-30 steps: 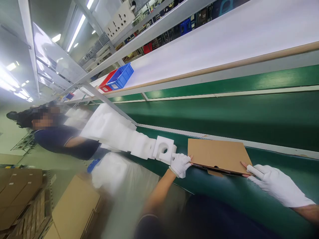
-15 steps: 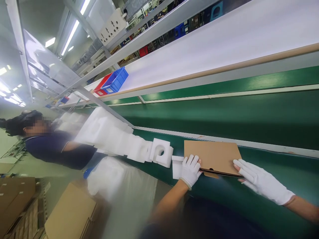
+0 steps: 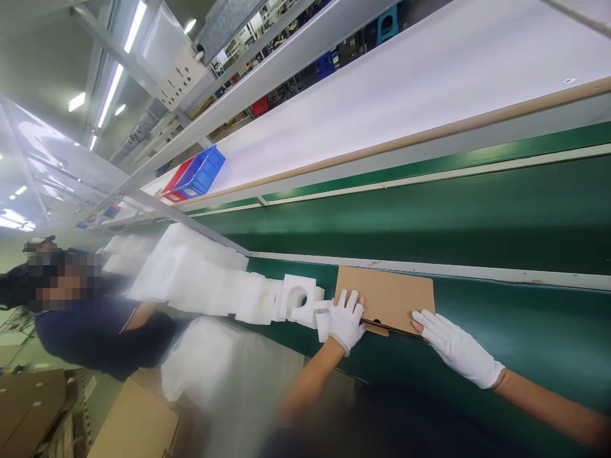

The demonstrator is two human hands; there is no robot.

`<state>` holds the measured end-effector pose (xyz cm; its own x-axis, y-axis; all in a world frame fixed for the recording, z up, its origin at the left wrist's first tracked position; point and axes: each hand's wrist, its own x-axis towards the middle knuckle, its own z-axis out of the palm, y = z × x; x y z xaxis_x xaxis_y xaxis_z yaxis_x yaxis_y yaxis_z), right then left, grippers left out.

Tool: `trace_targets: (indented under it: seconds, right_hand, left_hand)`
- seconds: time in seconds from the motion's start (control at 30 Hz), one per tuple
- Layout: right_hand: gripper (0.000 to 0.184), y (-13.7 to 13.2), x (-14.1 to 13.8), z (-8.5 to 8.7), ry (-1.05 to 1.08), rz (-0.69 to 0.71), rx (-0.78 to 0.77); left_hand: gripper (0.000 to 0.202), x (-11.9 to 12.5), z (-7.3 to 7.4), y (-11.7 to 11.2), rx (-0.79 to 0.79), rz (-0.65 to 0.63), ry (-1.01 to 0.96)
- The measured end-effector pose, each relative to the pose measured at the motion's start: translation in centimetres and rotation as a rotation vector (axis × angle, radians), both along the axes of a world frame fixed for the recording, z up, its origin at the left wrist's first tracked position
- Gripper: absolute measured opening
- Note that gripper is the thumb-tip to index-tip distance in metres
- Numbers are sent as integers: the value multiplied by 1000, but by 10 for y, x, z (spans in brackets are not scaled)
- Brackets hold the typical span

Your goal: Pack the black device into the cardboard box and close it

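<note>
A flat brown cardboard box (image 3: pixel 389 296) lies closed on the green work surface, with a small flap showing at its front edge. My left hand (image 3: pixel 347 322), in a white glove with bare fingertips, grips its left front corner, fingers spread over the top. At the right front corner my right hand (image 3: pixel 461 350), gloved alike, holds the edge with its fingers together and thumb lower. A white foam piece (image 3: pixel 323 324) lies partly behind my left hand. Beside it, a foam block with a round cutout (image 3: pixel 296 299) ends a row of foam blocks.
Stacked white foam (image 3: pixel 191 267) runs along the bench to the left, near a co-worker in dark clothing (image 3: pixel 95 324). Blue bin (image 3: pixel 203 172) and red bin (image 3: pixel 176 181) stand on the shelf above. Large cardboard (image 3: pixel 136 413) and a foam-filled plastic bag (image 3: pixel 205 356) are at lower left.
The view has shifted, and the box and both hands now appear further left. Both hands keep their places on the box. A second person's head now shows at far left.
</note>
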<state>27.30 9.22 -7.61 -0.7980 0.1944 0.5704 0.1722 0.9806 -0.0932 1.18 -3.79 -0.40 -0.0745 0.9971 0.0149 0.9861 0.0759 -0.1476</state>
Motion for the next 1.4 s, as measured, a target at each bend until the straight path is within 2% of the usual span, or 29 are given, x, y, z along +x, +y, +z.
trace_targets:
  seconds: [0.13,0.3,0.37,0.47,0.5,0.57,0.63,0.7,0.8,0.87,0.97,1.13,1.3,1.4]
  right_hand:
    - [55,-1,-4,-1,-3,-19,25]
    - [67,-9,-7,-6,-18,-72,-31]
    - [62,-7,-6,4,-31,-73,-50]
    - [52,6,-8,33,-79,-31,-99]
    - [52,12,-11,42,-43,-83,-140]
    - [54,24,-23,55,124,-312,-258]
    - [56,33,-41,57,278,-559,-366]
    - [58,34,-60,49,304,-645,-413]
    - [60,28,-77,37,240,-638,-379]
    - [60,22,-81,35,166,-597,-324]
    - [53,17,-83,42,38,-530,-254]
    - [42,12,-86,59,-116,-559,-252]
    - [41,25,-89,66,-90,-515,-230]
    - [38,25,-96,70,-26,-446,-198]
  left_hand:
    - [73,-1,-3,2,-9,28,-2]
    - [76,-3,-1,7,-12,28,-33]
    - [75,-3,0,9,-20,30,-19]
    - [74,-3,1,9,-26,32,-4]
    - [75,-3,1,9,-24,32,-5]
    - [75,-1,0,9,-12,37,-12]
    - [74,0,-2,9,7,51,-26]
    - [74,1,-4,9,36,75,-50]
    - [74,1,-7,10,58,100,-83]
    - [74,1,-8,12,47,102,-91]
    - [76,0,-4,16,16,95,-95]
    - [74,-2,2,18,-12,91,-35]
    - [61,-5,-5,23,22,12,0]
    - [59,-4,-13,35,51,57,-7]
